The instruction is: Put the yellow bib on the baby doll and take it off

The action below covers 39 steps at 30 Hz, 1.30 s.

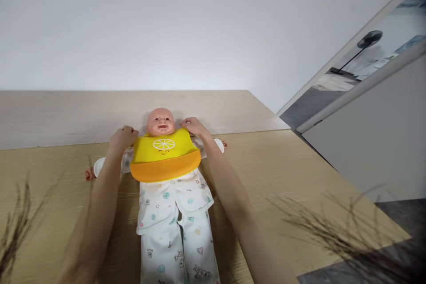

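A baby doll (176, 213) in white printed clothes lies on its back on the wooden table, arms spread to both sides. Over its chest lies a yellow bib (164, 147) with a citrus-slice print and an orange catch pocket along the lower edge. At the bib's upper left corner, my left hand (124, 137) has its fingers closed on the edge. My right hand (194, 126) pinches the bib's upper right corner beside the doll's head. The bib's neck straps are mostly hidden behind the doll's neck.
The wooden table (273, 177) runs up to a white wall (133, 26). On the right are a grey panel (376, 128) and an open doorway with a standing fan (369, 39) beyond. Blurred dark strands hang at both lower sides of the view.
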{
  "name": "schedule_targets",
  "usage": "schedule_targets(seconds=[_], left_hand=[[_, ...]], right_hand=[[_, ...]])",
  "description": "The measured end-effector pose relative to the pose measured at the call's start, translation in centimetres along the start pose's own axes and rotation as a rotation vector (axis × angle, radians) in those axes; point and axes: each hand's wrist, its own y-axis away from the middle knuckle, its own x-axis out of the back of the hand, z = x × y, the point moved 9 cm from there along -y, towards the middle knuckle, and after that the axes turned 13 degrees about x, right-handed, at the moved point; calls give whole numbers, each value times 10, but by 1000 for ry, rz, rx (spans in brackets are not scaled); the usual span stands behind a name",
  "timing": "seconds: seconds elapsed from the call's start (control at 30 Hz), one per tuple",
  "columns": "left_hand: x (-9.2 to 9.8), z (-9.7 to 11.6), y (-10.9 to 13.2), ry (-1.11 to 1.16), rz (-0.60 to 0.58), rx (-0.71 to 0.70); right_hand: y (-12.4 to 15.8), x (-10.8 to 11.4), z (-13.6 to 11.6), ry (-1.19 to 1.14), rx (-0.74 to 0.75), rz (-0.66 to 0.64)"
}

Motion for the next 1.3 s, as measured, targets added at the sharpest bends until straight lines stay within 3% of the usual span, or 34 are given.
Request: schedule_targets(seconds=[0.17, 0.57, 0.83, 1.07, 1.3], left_hand=[[-15, -1, -5, 23, -109, 57], [-13, -4, -9, 520, -84, 112], [-12, -2, -14, 481, -35, 48], [-10, 9, -14, 156, 33, -45], [-15, 6, -17, 34, 52, -62]], right_hand=[[-3, -2, 0, 28, 29, -13], [-10, -8, 13, -249, -4, 32], [-2, -7, 8, -258, -18, 41], [-7, -4, 15, -102, -17, 36], [-16, 0, 23, 3, 18, 56]])
